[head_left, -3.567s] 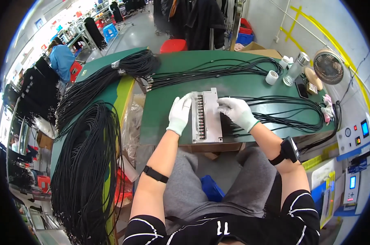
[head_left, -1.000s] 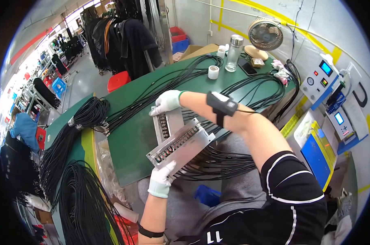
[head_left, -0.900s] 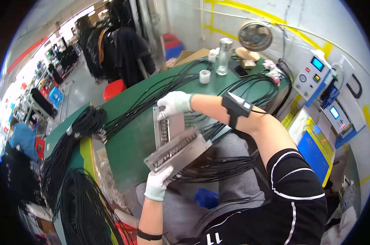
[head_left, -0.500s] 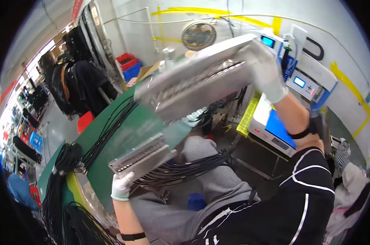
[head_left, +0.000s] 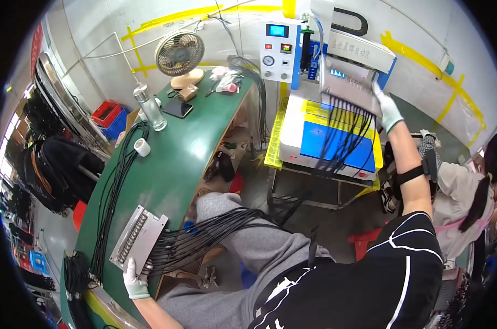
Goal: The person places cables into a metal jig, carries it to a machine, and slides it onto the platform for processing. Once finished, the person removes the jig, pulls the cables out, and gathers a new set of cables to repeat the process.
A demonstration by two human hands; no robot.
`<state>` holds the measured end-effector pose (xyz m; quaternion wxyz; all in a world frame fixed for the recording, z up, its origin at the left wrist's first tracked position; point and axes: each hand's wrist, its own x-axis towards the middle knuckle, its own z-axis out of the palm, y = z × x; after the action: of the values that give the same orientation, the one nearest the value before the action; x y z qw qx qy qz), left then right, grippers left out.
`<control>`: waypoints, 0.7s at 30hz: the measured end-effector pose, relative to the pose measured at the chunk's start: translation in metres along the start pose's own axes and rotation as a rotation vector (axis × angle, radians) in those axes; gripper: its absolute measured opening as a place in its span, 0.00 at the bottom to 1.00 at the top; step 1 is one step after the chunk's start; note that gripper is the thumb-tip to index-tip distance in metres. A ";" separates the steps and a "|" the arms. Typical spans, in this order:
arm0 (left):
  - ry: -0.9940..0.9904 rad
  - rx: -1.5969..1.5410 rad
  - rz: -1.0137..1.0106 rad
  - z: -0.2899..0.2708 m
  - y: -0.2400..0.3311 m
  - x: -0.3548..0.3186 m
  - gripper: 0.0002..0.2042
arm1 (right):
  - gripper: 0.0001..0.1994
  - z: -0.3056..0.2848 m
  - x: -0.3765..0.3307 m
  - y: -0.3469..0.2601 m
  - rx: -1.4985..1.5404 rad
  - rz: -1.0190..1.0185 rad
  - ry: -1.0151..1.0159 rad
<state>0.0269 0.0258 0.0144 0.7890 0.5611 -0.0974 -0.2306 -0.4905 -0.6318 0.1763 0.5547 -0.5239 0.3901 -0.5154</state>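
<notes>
While the white-gloved left hand (head_left: 134, 278) grips a grey metal cable fixture (head_left: 138, 240) on the green worktop (head_left: 172, 164), the gloved right hand (head_left: 388, 109) clasps another cable-hung fixture (head_left: 350, 88) against the blue-and-white machine (head_left: 336, 137).

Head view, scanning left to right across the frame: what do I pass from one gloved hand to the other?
Left hand on metal fixture → clear bottle → desk fan → control box → right hand.
</notes>
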 end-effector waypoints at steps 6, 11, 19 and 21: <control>-0.097 0.022 -0.069 -0.034 0.003 -0.001 0.21 | 0.32 -0.058 0.057 0.128 -0.453 0.235 0.280; -0.049 0.026 -0.111 -0.039 0.003 0.003 0.22 | 0.31 -0.116 0.108 0.217 -0.644 0.207 0.333; -0.007 0.039 -0.132 -0.037 0.003 0.003 0.23 | 0.41 -0.168 0.157 0.271 -0.739 0.137 0.173; 0.000 0.053 -0.137 -0.034 0.006 0.000 0.23 | 0.41 -0.161 0.151 0.264 -0.717 0.165 0.158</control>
<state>0.0421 0.0561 0.0083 0.7562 0.5871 -0.0649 -0.2814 -0.5790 -0.8294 -0.0906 0.3440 -0.6100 0.6284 -0.3386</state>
